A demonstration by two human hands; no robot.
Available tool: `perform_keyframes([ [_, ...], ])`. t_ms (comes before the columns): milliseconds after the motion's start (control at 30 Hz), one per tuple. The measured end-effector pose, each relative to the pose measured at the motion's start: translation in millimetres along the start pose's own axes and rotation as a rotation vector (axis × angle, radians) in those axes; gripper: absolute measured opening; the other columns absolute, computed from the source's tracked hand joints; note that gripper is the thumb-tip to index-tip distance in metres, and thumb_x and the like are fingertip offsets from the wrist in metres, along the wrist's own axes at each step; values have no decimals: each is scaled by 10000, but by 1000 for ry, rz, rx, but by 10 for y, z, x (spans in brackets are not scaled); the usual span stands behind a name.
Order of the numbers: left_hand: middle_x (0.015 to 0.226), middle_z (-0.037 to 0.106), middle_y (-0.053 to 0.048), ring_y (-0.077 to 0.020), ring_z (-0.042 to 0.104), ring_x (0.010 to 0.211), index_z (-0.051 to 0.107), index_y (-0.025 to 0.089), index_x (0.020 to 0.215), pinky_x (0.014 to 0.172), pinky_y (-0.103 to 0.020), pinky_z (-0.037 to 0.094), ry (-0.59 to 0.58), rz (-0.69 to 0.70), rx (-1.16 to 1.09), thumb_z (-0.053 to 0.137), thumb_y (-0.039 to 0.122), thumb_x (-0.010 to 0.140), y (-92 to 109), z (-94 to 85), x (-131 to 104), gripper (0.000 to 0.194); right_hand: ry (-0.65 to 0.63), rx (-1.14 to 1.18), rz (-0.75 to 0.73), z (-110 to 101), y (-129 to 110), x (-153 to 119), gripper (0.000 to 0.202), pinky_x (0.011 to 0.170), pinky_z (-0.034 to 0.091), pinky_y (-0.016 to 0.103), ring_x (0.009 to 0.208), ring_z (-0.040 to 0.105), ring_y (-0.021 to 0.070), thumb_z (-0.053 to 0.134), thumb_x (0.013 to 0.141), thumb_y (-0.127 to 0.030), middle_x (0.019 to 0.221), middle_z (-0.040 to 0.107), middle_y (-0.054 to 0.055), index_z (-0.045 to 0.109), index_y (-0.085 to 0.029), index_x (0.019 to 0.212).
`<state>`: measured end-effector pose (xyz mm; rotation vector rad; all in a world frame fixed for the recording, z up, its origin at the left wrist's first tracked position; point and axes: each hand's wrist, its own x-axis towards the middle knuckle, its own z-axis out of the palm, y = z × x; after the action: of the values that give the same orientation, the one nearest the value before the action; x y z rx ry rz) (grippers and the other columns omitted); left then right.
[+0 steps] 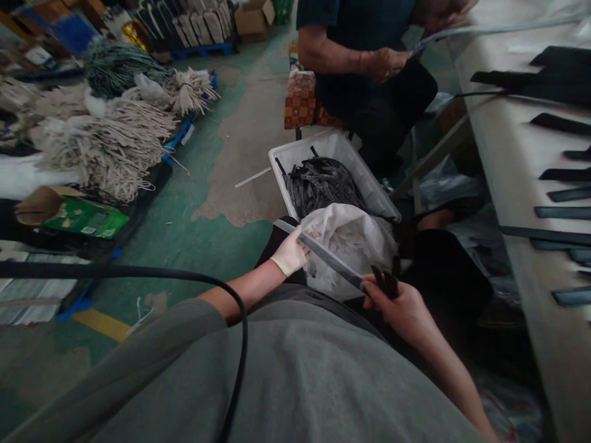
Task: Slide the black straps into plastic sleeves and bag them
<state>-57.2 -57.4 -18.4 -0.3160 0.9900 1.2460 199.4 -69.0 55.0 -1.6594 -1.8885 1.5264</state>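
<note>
A flat grey strip [335, 261] stretches slantwise between my two hands above my lap. My left hand [293, 251], in a pale glove, is closed around its upper part, and a short end sticks out beyond. Lower down, my bare right hand [399, 304] pinches the strip's other end. A small dark object with prongs [385, 282] also shows at the right hand's fingers; its kind is unclear. Just beyond the strip sits a whitish plastic bag [364, 237] with pale pieces in it. Behind that, a white bin [376, 200] holds a heap of dark strips [323, 181].
To the right, a long table [512, 271] carries several dark strips [563, 212]. A co-worker [360, 61] sits ahead, holding a strip. Bundles of beige cord [106, 144] lie on a pallet at left. A black cable [184, 274] crosses the view at left.
</note>
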Motion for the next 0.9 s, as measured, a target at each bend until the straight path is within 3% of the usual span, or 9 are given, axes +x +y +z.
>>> perform_keyframes([
  [133, 658, 660, -29, -115, 649, 609, 615, 122, 903, 656, -241, 516, 115, 339, -225, 397, 396, 998, 904, -6, 166, 363, 61, 47, 119, -254, 236, -152, 458, 398, 390, 264, 451, 490, 150, 607, 752, -557, 555, 612, 17, 692, -157, 959],
  [233, 642, 641, 9, -74, 617, 564, 601, 146, 906, 656, -204, 496, 117, 588, -307, 350, 326, 1020, 1523, 61, 133, 330, 86, 61, 179, -330, 411, -208, 475, 362, 363, 268, 422, 467, 152, 629, 694, -577, 514, 584, 22, 709, -160, 907],
  [333, 699, 658, 28, -60, 615, 572, 627, 190, 984, 639, -182, 476, 45, 811, -189, 424, 258, 994, 1708, 199, 16, 215, 80, 113, 197, -292, 440, -183, 564, 351, 350, 264, 419, 463, 154, 627, 692, -591, 511, 572, 17, 707, -144, 1027],
  [400, 733, 673, 17, -73, 621, 591, 655, 209, 1036, 625, -183, 471, -16, 899, 22, 511, 259, 951, 1535, 303, -53, 175, 67, 166, 166, -237, 321, -146, 671, 351, 339, 248, 425, 463, 148, 618, 719, -585, 523, 572, 1, 642, -131, 1212],
  [467, 751, 686, 0, -92, 626, 618, 685, 201, 1045, 644, -193, 479, -89, 885, 276, 602, 258, 893, 1190, 382, -109, 183, 44, 225, 113, -195, 102, -101, 751, 355, 331, 229, 432, 459, 136, 611, 751, -555, 539, 578, -17, 530, -126, 1363],
  [600, 768, 705, -28, -135, 622, 699, 745, 168, 883, 752, -235, 494, -314, 587, 787, 708, 231, 792, 402, 417, -232, 117, 50, 369, 4, -232, -379, 52, 772, 358, 314, 207, 434, 463, 118, 632, 761, -459, 551, 592, -33, 448, -124, 1432],
  [733, 745, 691, -24, -153, 588, 696, 761, 185, 841, 752, -261, 480, -528, 393, 1148, 706, 272, 787, -38, 380, -349, 115, 96, 507, -139, -353, -552, 189, 612, 367, 273, 193, 384, 392, 73, 637, 759, -431, 531, 590, -45, 575, -133, 1290],
  [833, 813, 701, -41, -175, 608, 758, 755, 185, 928, 801, -289, 479, -635, 307, 1198, 664, 353, 824, -105, 406, -445, 218, 93, 575, -176, -359, -531, 193, 417, 357, 247, 193, 351, 352, 53, 618, 764, -466, 505, 580, -36, 674, -130, 1005],
  [900, 998, 710, -67, -220, 623, 943, 724, 194, 1081, 919, -319, 452, -697, 318, 1140, 696, 368, 794, -105, 476, -525, 337, 104, 592, -163, -297, -515, 173, 356, 351, 245, 195, 344, 344, 47, 596, 774, -490, 490, 571, -21, 648, -138, 777],
])
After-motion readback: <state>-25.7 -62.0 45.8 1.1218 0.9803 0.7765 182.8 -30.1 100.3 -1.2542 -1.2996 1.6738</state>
